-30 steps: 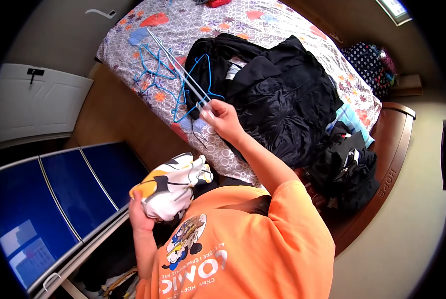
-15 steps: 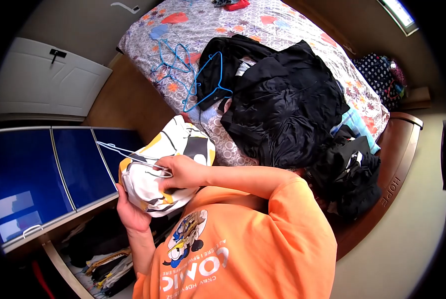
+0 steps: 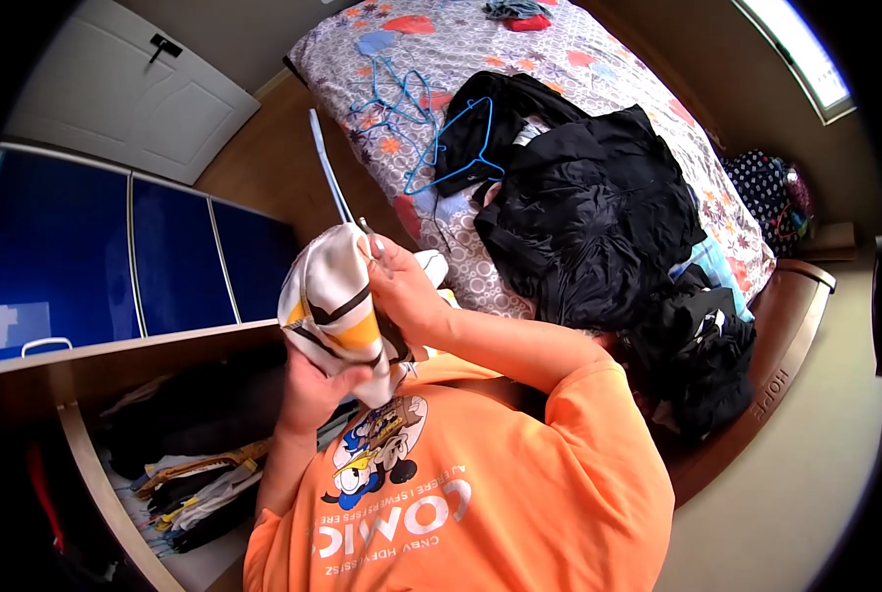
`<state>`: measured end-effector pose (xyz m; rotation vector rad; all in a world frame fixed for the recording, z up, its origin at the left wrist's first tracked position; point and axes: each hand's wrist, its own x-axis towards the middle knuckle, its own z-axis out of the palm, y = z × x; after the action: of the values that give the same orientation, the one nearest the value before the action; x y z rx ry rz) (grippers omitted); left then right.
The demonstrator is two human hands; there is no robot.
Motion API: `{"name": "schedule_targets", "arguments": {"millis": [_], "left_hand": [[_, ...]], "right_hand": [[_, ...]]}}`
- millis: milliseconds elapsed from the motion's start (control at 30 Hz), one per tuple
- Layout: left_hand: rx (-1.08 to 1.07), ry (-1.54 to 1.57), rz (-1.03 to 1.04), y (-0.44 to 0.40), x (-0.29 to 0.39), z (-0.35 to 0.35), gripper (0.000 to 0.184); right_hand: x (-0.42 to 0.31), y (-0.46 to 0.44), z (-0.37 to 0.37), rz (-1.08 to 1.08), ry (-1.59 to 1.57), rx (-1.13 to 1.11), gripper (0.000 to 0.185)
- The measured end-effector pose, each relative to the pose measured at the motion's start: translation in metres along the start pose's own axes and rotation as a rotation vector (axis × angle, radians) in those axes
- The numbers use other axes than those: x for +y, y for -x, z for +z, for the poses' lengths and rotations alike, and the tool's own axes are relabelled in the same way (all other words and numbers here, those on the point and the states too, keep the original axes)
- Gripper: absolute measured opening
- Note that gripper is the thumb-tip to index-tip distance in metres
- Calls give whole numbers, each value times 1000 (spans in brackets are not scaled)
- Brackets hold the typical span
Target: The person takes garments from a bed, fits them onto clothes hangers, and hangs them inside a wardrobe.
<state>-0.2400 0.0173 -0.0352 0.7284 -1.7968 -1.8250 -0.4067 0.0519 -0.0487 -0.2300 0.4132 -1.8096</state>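
My left hand (image 3: 318, 393) is closed on the lower part of a white garment (image 3: 313, 281) with black and yellow patches, its thumb lying across the cloth. My right hand (image 3: 402, 291) grips a pale blue clothes hanger (image 3: 329, 168) at the garment's upper edge. One long side of that hanger sticks up out of the cloth; the rest is hidden by fabric and fingers. The garment hangs bunched between both hands, in front of my orange shirt.
On the patterned bed (image 3: 480, 266) lie several blue hangers (image 3: 480, 148) and spread black clothes (image 3: 599, 212). A dark clothes pile (image 3: 698, 360) rests by the wooden bed end (image 3: 791, 326). Blue cabinet doors (image 3: 56, 257) stand left, above an open compartment of folded clothes (image 3: 199, 493).
The hanger has swung from pointing left to pointing up. The garment has been turned and lifted between my hands, and both hands have shifted to the right. The camera view has tilted too.
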Motion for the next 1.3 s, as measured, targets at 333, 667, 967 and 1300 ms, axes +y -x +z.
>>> {"name": "schedule_targets", "arguments": {"millis": [333, 667, 967, 1300], "left_hand": [[373, 452, 22, 44, 17, -72, 30], [249, 700, -80, 59, 43, -102, 37], [135, 984, 48, 48, 48, -90, 45], [-159, 411, 426, 53, 49, -63, 65]], "right_hand": [[35, 31, 22, 25, 378, 105, 18], [19, 43, 49, -76, 469, 188, 18], [41, 47, 50, -186, 628, 45, 8], [65, 48, 63, -55, 756, -70, 20]]}}
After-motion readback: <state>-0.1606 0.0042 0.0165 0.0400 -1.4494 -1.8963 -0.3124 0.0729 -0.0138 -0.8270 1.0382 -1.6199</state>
